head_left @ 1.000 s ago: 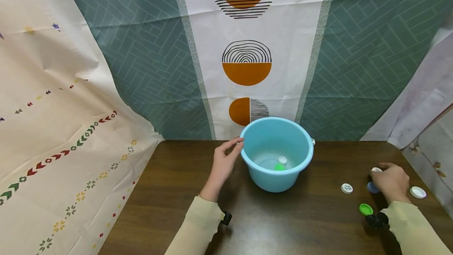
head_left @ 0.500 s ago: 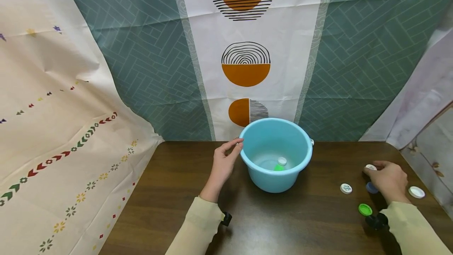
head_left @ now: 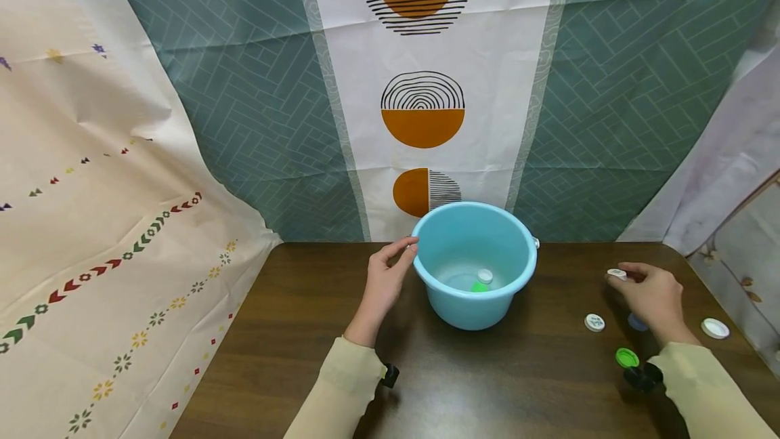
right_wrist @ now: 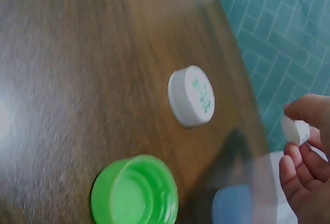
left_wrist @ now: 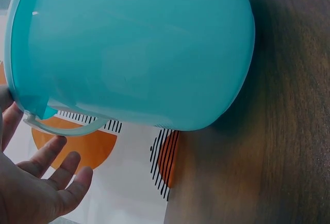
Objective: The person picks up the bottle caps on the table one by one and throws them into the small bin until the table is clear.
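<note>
One round cap: right grip | smooth bucket: left grip

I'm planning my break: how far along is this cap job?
Looks done: a white cap and green item lie in the bucket. In hand: the right hand pinches another white cap. Probably remaining: printed white cap, blue cap, green cap and rightmost white cap on the table.

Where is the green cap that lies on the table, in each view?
Head: the green cap is at the lower right, below and to the left of the right hand.
Left wrist: not in this picture.
Right wrist: at the bottom, left of centre, cut by the lower edge.
Shared landmark: the brown table, which shows in all three views.
</note>
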Tool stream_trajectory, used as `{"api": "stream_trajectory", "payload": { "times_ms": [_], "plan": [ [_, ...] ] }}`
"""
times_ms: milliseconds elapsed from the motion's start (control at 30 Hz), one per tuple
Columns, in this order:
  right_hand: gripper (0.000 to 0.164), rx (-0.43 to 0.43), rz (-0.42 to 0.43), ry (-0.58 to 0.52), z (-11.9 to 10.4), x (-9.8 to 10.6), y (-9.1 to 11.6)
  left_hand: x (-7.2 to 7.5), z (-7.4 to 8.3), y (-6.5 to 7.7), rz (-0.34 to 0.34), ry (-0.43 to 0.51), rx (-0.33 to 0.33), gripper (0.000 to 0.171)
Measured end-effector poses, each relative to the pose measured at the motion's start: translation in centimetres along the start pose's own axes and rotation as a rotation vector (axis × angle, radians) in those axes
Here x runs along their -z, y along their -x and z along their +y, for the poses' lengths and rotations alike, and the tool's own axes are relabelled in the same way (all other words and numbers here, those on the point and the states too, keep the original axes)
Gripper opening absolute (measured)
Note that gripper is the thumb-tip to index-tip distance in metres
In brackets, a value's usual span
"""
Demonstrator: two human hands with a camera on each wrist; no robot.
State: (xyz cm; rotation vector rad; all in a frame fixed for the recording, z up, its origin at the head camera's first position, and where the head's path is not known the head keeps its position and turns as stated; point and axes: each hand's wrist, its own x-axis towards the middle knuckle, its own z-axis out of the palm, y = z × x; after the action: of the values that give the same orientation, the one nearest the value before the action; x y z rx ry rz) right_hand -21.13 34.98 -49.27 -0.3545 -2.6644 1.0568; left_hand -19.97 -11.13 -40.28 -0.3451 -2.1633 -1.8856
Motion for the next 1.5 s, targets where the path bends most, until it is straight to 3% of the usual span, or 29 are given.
{"api": "stream_trajectory", "payload": {
  "times_ms": [233,533,1033,1100,1500],
  "plan": [
    [0.057,0.085,0.053,-0.058,-2.4,0.0,0.0,0.0,-0.2,-0.1,-0.001,-0.002,-0.004,0.027],
    [0.056,0.202,0.08,-0.2,-5.8,-0.2,0.0,-0.2,-3.7,-1.0,0.022,-0.001,-0.002,0.027],
    [0.052,0.24,0.054,-0.368,-10.0,-1.5,0.0,-0.2,-3.8,-0.9,0.027,0.0,-0.01,0.026],
    [0.052,0.244,0.057,-0.377,-10.5,-1.7,0.0,-0.1,-2.7,-0.7,0.016,0.006,-0.005,0.027],
    [0.052,0.29,0.058,-0.395,-13.0,-2.4,0.2,-0.2,-4.1,-0.9,0.028,0.004,-0.023,0.026]
  ]
}}
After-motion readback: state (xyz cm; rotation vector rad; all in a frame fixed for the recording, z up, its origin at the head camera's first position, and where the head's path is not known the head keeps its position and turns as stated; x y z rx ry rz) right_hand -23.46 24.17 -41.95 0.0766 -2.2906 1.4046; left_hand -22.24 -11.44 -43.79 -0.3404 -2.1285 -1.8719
